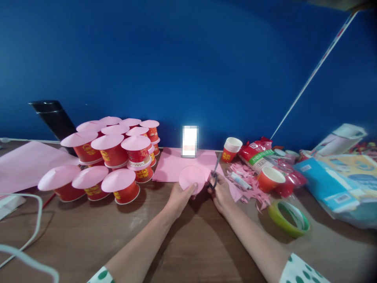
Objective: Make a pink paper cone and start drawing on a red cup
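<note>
My left hand (182, 198) is closed on a round pink paper disc (191, 177), with the thumb on top near its lower edge. In my right hand (220, 192) is a pair of scissors (216, 171), dark-handled, its blades pointing up and away from me. The scissors are just right of the disc; whether my right fingers also touch its edge I cannot tell. Beneath and beyond the hands lie pink paper sheets (166, 165). Pink paper scraps (246, 181) are heaped right of my right hand, with a glue stick (240, 181) on them.
Stacked red paper cups with pink cone tops (118, 181) stand at left. A blurred upright screen (189, 141) is against the blue wall. To the right are nested cups (231, 149), a red cup package (257, 153), a tipped cup (271, 178) and a tape roll (288, 219).
</note>
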Tool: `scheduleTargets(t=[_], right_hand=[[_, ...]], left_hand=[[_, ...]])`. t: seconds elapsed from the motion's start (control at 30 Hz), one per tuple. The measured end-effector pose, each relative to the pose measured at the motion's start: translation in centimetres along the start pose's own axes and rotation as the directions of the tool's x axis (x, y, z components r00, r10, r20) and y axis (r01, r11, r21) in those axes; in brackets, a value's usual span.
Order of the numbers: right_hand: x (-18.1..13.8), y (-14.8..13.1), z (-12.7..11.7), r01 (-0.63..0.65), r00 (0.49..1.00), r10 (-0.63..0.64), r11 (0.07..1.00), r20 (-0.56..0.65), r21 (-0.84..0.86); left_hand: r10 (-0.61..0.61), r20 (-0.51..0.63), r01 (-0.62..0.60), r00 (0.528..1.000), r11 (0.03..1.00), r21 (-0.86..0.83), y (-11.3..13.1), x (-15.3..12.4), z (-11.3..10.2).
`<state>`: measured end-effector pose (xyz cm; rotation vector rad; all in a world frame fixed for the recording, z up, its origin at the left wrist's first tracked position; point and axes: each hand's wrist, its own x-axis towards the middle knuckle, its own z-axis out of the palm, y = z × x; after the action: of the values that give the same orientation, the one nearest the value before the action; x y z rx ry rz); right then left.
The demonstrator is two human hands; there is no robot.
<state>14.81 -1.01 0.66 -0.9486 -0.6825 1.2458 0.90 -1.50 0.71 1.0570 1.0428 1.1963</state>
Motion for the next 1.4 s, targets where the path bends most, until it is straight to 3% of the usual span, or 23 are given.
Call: scheduleTargets(t=[0.47,1.4], right_hand=[[-0.05,-0.12,0.10,-0.020,0.998,0.019,1.000,-0.053,-0.020],[-0.11,-0.06,0.04,-0.027,0.999,0.025,0.998,-0.039,-0.056]], left_hand=[[0.025,-0.067,-0.032,0.997,0.993,-0.110,-0.48,0.30,-0.16],[-0.026,-0.082,0.014,0.996,0.990,-0.142,-0.19,0.27,0.02]])
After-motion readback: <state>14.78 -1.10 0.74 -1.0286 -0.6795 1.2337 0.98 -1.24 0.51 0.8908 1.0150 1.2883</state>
